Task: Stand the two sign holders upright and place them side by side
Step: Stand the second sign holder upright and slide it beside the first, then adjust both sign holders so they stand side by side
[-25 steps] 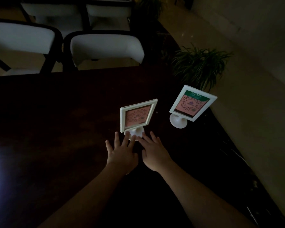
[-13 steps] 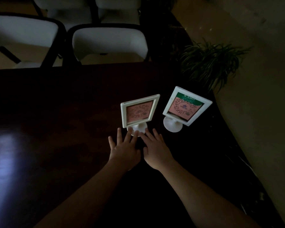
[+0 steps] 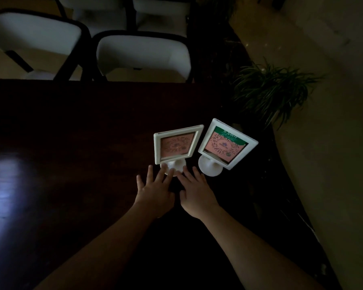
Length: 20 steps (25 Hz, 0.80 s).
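Note:
Two white-framed sign holders stand upright on round white bases on the dark table (image 3: pixel 76 130). The left sign holder (image 3: pixel 177 144) has a pink card. The right sign holder (image 3: pixel 226 146) has a pink card under a green strip and stands close beside it, frames nearly touching. My left hand (image 3: pixel 154 191) lies flat with spread fingers, fingertips on the left holder's base. My right hand (image 3: pixel 195 191) lies flat beside it, fingertips at the same base's right edge. Neither hand grips anything.
The table's right edge curves away just right of the right holder. A green potted plant (image 3: pixel 270 91) stands beyond that edge on the floor. White chairs with dark frames (image 3: pixel 143 53) line the far side. A light glare lies on the table at the left.
The two sign holders now stand closer together, the gap between them has shrunk. Both hands stay flat at the left holder's base.

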Tool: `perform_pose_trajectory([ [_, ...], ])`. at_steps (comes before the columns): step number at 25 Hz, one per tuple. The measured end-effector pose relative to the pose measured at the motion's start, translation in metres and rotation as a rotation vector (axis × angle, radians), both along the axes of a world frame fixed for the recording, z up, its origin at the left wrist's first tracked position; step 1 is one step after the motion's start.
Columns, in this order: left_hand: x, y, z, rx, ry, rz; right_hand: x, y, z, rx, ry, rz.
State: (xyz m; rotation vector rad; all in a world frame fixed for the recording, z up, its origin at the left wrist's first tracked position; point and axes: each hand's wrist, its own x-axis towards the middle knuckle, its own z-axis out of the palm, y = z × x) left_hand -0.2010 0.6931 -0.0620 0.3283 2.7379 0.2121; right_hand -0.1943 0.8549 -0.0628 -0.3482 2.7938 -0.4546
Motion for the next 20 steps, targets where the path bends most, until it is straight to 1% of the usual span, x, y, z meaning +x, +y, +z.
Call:
perform_pose_trajectory([
  [3,0.000,-0.006,0.007,0.050,0.039,-0.025,0.000,0.007,0.004,-0.073,-0.035,0.001],
  [6,0.003,-0.020,0.022,0.092,0.093,-0.030,0.004,0.022,0.017,-0.204,0.006,-0.028],
  [10,0.001,-0.046,0.054,0.101,0.107,0.065,0.002,0.050,0.061,-0.308,0.103,-0.050],
  [14,-0.013,-0.061,0.102,0.058,0.223,0.246,-0.009,0.067,0.127,-0.373,0.296,0.032],
  [16,-0.025,-0.058,0.129,0.091,0.287,0.309,-0.019,0.072,0.158,-0.388,0.390,0.037],
  [18,-0.036,-0.048,0.155,0.132,0.355,0.315,-0.033,0.079,0.185,-0.352,0.492,0.036],
  [20,-0.044,-0.032,0.175,0.163,0.414,0.272,-0.048,0.087,0.205,-0.274,0.502,0.038],
])
